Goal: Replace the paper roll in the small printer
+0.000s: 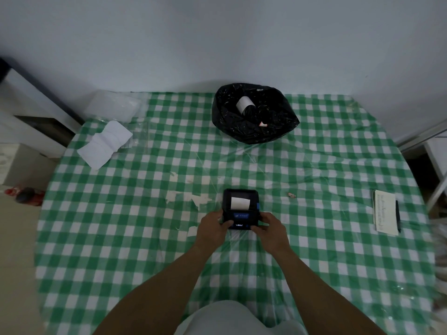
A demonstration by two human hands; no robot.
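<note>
Sitting near the middle of the green-and-white checked tablecloth (pixel 121 226): small black printer (pixel 241 209), its near panel lit blue, a white strip of paper (pixel 240 203) showing across its top. Whether the lid is fully closed cannot be told.

Left hand (pixel 212 228): curled against the printer's left side, thumb lying on the front edge. Right hand (pixel 271 229): curled against the right side, fingers bent onto the front corner. Both forearms reach straight out from the body.

Black plastic bag (pixel 254 131), open, at the table's far edge: holds a white paper roll (pixel 243 104) lying tilted.

Far left: loose folded white paper (pixel 104 146). Right edge: notepad (pixel 385 212) with a dark pen (pixel 398 216) just beside it.
</note>
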